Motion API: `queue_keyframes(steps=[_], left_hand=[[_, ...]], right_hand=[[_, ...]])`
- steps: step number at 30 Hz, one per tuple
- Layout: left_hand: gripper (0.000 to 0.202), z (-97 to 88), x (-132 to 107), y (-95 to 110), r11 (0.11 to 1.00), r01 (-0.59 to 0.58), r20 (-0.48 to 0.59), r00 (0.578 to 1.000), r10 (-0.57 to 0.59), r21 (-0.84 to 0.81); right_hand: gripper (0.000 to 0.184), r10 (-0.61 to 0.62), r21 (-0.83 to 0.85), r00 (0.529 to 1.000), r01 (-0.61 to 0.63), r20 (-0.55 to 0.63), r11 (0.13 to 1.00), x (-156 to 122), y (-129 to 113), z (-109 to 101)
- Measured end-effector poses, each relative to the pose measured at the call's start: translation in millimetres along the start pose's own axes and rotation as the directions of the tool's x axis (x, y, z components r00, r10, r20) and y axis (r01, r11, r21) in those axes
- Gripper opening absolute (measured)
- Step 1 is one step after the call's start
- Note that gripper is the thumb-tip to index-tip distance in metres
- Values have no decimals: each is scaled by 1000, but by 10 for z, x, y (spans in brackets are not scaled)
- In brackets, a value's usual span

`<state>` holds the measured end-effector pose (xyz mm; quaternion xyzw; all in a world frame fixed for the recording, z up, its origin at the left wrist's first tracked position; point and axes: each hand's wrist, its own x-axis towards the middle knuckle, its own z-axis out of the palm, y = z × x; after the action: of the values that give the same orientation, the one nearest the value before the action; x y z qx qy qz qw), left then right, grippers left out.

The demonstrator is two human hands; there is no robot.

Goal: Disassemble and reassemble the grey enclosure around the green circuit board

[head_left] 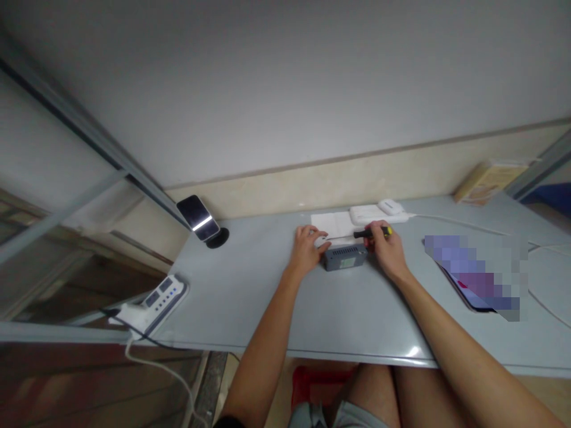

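I record my right hand (pixel 382 241) gripping a screwdriver (pixel 361 233) pointed leftward; my left hand (pixel 307 245), curled, pinches a small white piece (pixel 320 241).

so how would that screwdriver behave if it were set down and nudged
The screwdriver would probably stay stiff, given its straight, thin shaft. The thicker black-and-yellow handle suggests that end carries most of the weight. It might roll if the handle is round, though the right grip covers part of it.
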<state>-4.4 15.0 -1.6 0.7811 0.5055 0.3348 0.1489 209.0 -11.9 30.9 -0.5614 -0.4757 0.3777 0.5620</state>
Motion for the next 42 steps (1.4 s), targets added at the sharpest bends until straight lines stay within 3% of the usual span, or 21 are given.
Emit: queue_keyframes(steps=[4, 19, 24, 33, 36, 39, 42], left_hand=[[11, -2, 20, -3, 1000, -3, 30, 1000, 3, 5], [11, 0, 18, 11, 999, -20, 10, 1000, 20, -25], [13, -27, 10, 41, 998, -42, -23, 999, 41, -45], [19, -47, 1, 47, 980, -146, -76, 988, 136, -138], [27, -67, 7, 62, 971, -154, -174, 977, 123, -182], [35, -132, -16, 149, 959, -151, -238, 967, 93, -239], [38, -211, -78, 324, 927, -243, -215, 959, 186, -286]], right_hand=[[51, -17, -14, 1000, 17, -4, 1000, -5, -19, 7], [48, -10, 32, 1000, 9, 16, 999, -24, -34, 8], [47, -50, 16, 999, 50, -3, 999, -29, -58, -1], [53, -165, 146, 985, 171, -57, 974, -49, -90, -11], [53, -229, 120, 959, 250, -168, 961, -44, -163, -89], [51, -251, 109, 879, 319, -406, 941, 12, -233, -224], [48, -192, 185, 809, 346, -555, 920, 77, -282, -329]])
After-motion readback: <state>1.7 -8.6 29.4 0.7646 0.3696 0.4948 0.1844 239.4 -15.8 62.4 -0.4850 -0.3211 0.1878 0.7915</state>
